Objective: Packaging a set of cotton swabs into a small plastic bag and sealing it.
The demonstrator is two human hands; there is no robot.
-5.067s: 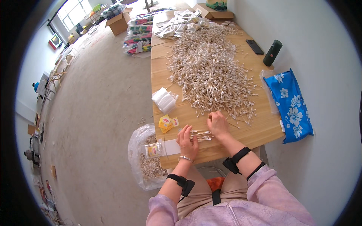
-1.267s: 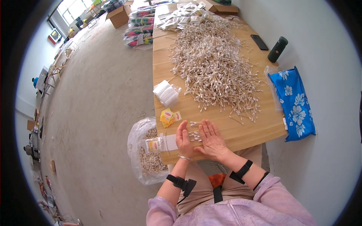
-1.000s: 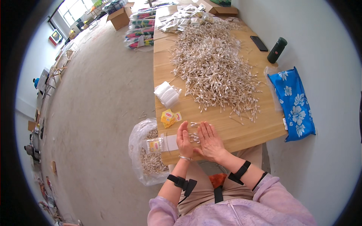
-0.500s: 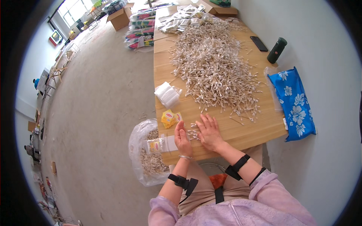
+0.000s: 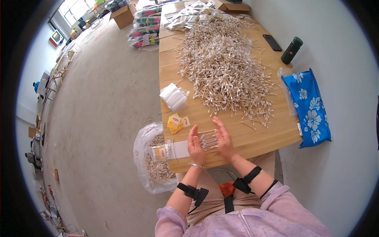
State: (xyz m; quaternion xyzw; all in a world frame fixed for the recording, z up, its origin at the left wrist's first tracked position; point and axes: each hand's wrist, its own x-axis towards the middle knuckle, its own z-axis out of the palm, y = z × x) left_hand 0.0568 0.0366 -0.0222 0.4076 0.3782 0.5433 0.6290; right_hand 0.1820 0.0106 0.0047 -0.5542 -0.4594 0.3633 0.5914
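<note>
A small row of cotton swabs (image 5: 208,140) lies side by side on the near part of the table, between my two hands. My left hand (image 5: 196,145) stands on edge against the left ends of the row, its fingers stretched out. On the other side, my right hand (image 5: 225,141) rests with straight fingers at the right ends. Left of my left hand is a flat white strip (image 5: 181,149) at the table edge. A clear packet of swabs with a yellow label (image 5: 161,152) sits at that strip's outer end.
A big heap of loose swabs (image 5: 225,63) covers the table's middle, with white packets (image 5: 193,17) behind. Yellow cards (image 5: 176,123) and clear bags (image 5: 174,97) lie left. A phone (image 5: 272,42), dark bottle (image 5: 292,50) and blue floral pack (image 5: 310,108) line the right; a plastic sack (image 5: 144,173) stands below.
My right hand has turned from palm-down over the swabs to upright at their right ends. The swabs now show as a neater row between both hands.
</note>
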